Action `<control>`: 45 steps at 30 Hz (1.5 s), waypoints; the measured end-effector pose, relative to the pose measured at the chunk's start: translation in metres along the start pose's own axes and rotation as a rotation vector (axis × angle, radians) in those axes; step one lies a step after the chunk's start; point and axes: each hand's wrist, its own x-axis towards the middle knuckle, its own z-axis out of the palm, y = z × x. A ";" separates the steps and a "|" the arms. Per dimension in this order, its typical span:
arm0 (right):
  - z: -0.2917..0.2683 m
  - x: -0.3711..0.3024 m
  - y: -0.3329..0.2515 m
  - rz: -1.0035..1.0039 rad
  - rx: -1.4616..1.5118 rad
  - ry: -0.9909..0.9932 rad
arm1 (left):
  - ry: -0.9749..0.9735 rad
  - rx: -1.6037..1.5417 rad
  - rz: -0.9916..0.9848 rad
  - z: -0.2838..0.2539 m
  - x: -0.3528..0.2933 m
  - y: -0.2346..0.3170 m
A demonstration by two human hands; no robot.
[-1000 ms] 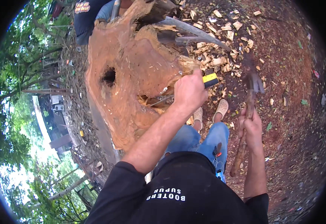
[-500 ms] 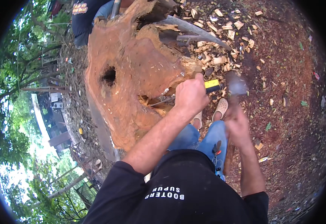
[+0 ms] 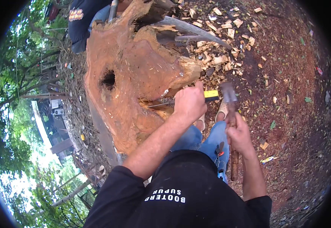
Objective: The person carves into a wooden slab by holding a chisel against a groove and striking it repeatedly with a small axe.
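Observation:
My left hand (image 3: 190, 103) is wrapped round a chisel (image 3: 211, 95) whose yellow and black handle end sticks out to the right. Its thin blade runs left into a split in a large reddish-brown wood slab (image 3: 135, 79), though the fist hides the middle of the tool. To the right, my right hand (image 3: 238, 135) grips a hammer (image 3: 234, 163) by its wooden handle. The grey hammer head, blurred by motion, is just right of the chisel's handle end; whether they touch I cannot tell. A dark hole shows in the slab's left part.
Wood chips (image 3: 220, 60) litter the ground beyond the slab's right edge, beside grey poles (image 3: 196, 28). Another person (image 3: 87, 24) in dark clothing is at the far left. My light clogs (image 3: 221, 111) stand below my hands, on brown ground strewn with leaves.
The hammer head has swung left, closer to the chisel's handle end. My left hand and the chisel have shifted slightly left in the picture, with the grip kept.

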 end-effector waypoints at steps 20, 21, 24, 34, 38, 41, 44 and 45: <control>0.014 0.003 0.028 -0.194 0.045 0.123 | 0.020 0.014 0.002 0.003 0.003 -0.002; 0.014 0.003 0.027 -0.193 0.046 0.126 | 0.018 0.015 0.004 0.005 0.002 -0.004; 0.009 0.003 0.026 0.022 -0.007 -0.014 | 0.027 0.047 0.028 0.005 -0.001 -0.010; 0.021 0.000 0.054 -0.083 -0.052 0.004 | 0.010 0.057 0.040 0.009 -0.006 -0.010; 0.001 -0.003 0.050 -0.076 0.219 0.161 | -0.007 0.081 0.032 0.005 -0.007 -0.014; 0.016 -0.012 0.053 -0.212 0.480 0.368 | -0.023 0.056 0.023 0.008 -0.009 -0.014; 0.037 -0.018 0.069 -0.282 0.047 0.082 | -0.009 0.066 0.049 0.014 -0.008 -0.013; 0.039 -0.016 0.067 -0.164 0.042 0.032 | -0.008 0.071 0.049 0.015 -0.009 -0.015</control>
